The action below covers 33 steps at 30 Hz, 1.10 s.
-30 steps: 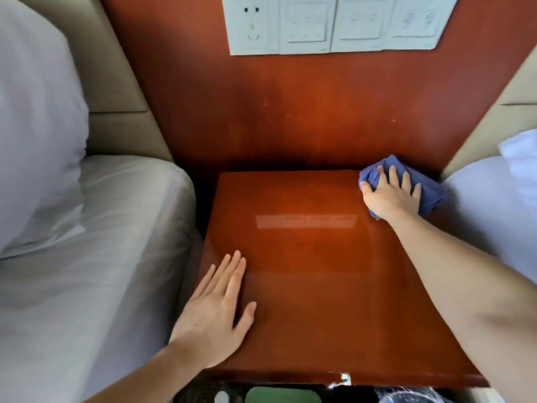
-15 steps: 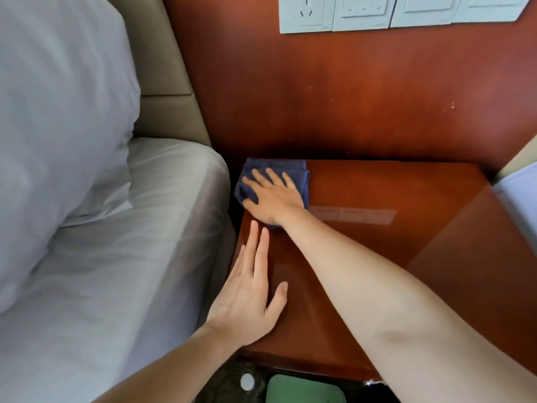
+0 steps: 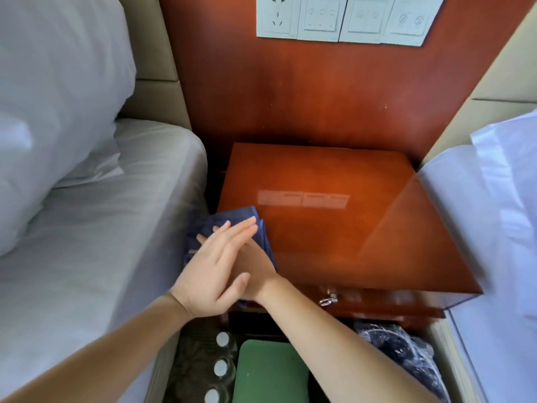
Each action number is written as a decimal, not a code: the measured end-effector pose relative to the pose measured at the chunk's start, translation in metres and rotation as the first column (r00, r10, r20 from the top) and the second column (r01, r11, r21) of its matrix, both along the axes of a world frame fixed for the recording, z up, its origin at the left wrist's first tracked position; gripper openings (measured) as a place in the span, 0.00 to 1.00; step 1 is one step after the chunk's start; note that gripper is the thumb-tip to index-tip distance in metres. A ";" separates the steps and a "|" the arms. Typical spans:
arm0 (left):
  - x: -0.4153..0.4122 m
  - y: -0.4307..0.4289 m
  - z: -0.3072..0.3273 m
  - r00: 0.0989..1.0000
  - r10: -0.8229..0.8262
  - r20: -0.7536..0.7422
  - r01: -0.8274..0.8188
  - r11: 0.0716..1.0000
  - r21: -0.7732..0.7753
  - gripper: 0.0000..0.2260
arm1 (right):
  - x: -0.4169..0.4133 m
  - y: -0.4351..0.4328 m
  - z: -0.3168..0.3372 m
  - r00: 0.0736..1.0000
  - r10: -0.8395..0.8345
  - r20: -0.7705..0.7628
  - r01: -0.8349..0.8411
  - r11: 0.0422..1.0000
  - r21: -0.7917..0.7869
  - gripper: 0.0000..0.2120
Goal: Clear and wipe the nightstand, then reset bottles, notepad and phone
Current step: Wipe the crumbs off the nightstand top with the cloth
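Head view: right hand flat on the blue cloth at the left edge of the table — wiping, I guess — left hand, fingers straight, crossed over it.

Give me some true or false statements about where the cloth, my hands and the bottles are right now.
1. The blue cloth lies at the nightstand top's front left corner. True.
2. The right hand rests on the cloth. True.
3. The left hand lies flat on the bed. False: it crosses over the right hand, fingers straight.
4. The bottles stand on the nightstand top. False: the white-capped bottles are down below its front edge, beside a green flat item.
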<state>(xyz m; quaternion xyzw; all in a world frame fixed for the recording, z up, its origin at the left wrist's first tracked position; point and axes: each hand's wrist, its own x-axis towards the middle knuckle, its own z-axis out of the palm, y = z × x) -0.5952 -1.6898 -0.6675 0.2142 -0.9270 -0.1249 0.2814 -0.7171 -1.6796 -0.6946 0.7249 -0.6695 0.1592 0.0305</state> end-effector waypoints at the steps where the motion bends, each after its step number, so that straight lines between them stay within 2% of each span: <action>1: 0.007 -0.001 0.003 1.000 0.004 0.022 -0.004 1.000 0.024 0.29 | 0.001 0.016 0.004 0.968 0.243 0.060 -0.248 0.965 0.086 0.25; 2: 0.013 -0.002 0.007 0.997 0.001 0.071 -0.004 0.999 0.044 0.30 | -0.002 0.030 0.006 0.920 0.378 0.102 -0.390 0.910 0.143 0.24; 3: 0.018 -0.003 0.010 0.991 -0.009 0.136 0.001 0.998 0.057 0.32 | -0.005 0.046 0.011 0.896 0.416 0.157 -0.437 0.887 0.147 0.23; 5: 0.025 -0.003 0.014 0.963 -0.044 0.266 0.021 0.996 0.090 0.37 | -0.024 0.066 0.008 0.870 0.384 0.310 -0.430 0.898 0.093 0.19; 8: 0.028 -0.003 0.014 0.901 -0.093 0.423 0.048 0.992 0.116 0.44 | -0.059 0.080 0.015 0.846 0.211 0.489 -0.302 0.946 0.115 0.19; 10: 0.021 -0.005 0.009 0.872 -0.090 0.482 0.086 0.996 0.031 0.43 | -0.072 0.086 0.030 0.750 0.047 0.660 -0.213 0.961 0.174 0.17; 12: 0.010 -0.006 0.004 0.895 -0.054 0.443 0.067 0.998 -0.014 0.38 | -0.079 0.089 0.045 0.612 -0.074 0.787 -0.124 0.974 0.188 0.12; 15: -0.009 -0.006 0.012 0.962 0.021 0.271 -0.018 1.000 -0.016 0.24 | -0.087 0.096 0.070 0.417 -0.217 0.883 -0.028 0.968 0.251 0.08; 18: -0.021 -0.004 0.028 0.991 0.008 0.134 -0.019 0.997 0.081 0.16 | -0.096 0.106 0.082 0.366 -0.234 0.901 -0.010 0.967 0.255 0.09; 21: -0.027 0.002 0.046 0.997 -0.014 0.073 -0.003 0.974 0.226 0.12 | -0.104 0.117 0.086 0.302 -0.245 0.921 0.080 0.970 0.232 0.12; 24: -0.033 0.008 0.061 0.999 0.031 0.020 -0.036 0.928 0.371 0.08 | -0.110 0.119 0.092 0.165 -0.274 0.948 0.133 0.958 0.254 0.09; 26: -0.042 0.008 0.072 0.995 0.091 -0.045 -0.065 0.910 0.410 0.07 | -0.111 0.117 0.098 0.096 -0.308 0.947 0.148 0.945 0.292 0.10; 27: -0.046 0.007 0.078 0.990 0.125 -0.072 -0.082 0.900 0.429 0.06 | -0.112 0.115 0.098 0.135 -0.323 0.937 0.152 0.941 0.302 0.12; 30: -0.056 0.000 0.092 0.971 0.215 -0.107 -0.125 0.833 0.538 0.05 | -0.112 0.111 0.096 0.414 -0.352 0.839 0.195 0.935 0.296 0.22; 31: -0.058 -0.003 0.096 0.964 0.245 -0.104 -0.141 0.799 0.584 0.05 | -0.114 0.107 0.095 0.460 -0.371 0.806 0.210 0.928 0.307 0.23; 33: -0.059 -0.012 0.101 0.944 0.313 -0.099 -0.164 0.709 0.686 0.04 | -0.117 0.097 0.095 0.473 -0.396 0.787 0.236 0.918 0.320 0.24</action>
